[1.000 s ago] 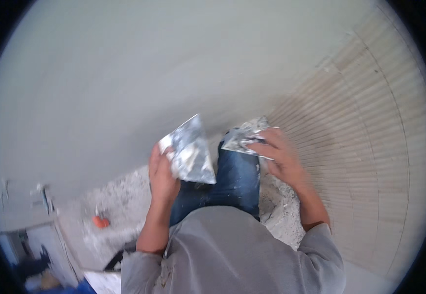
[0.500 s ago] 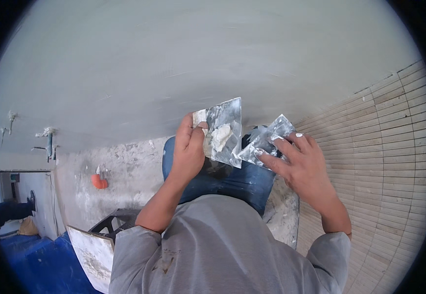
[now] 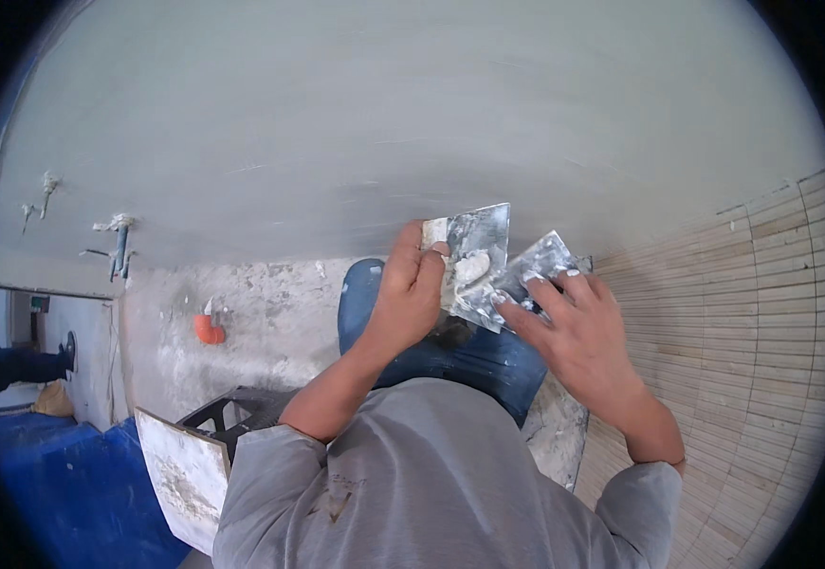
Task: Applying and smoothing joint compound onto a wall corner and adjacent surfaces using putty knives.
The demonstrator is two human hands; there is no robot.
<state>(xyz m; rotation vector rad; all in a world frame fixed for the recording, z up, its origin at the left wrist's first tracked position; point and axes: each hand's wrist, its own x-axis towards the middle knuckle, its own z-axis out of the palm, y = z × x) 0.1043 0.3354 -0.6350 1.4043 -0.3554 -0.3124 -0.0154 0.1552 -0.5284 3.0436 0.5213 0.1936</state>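
Note:
My left hand (image 3: 405,292) is closed round the pale edge of a flat metal putty scraper (image 3: 488,228), thumb on top. A lump of white putty (image 3: 471,267) sits on its smeared face. My right hand (image 3: 578,334) grips a second putty scraper (image 3: 547,250), fingers spread over its white-spotted blade and fingertips coated white. The lower left edge of this second blade meets or overlaps the right side of the first; which lies on top is hard to tell. Both are above my knees, in front of the wall.
A smooth grey wall (image 3: 365,123) rises ahead; narrow tiles (image 3: 706,322) cover the right side. An orange pipe elbow (image 3: 208,329) and blue pipe stubs (image 3: 120,245) stick out at left. Nearby are a white-smeared board (image 3: 180,474), a black stool (image 3: 242,408), blue sheeting (image 3: 81,493) and another person's legs (image 3: 28,368).
My left hand and its scraper have shifted right, closer to the right-hand scraper. The putty lump looks smaller, with fresh smears beside it. The whole view has also shifted slightly.

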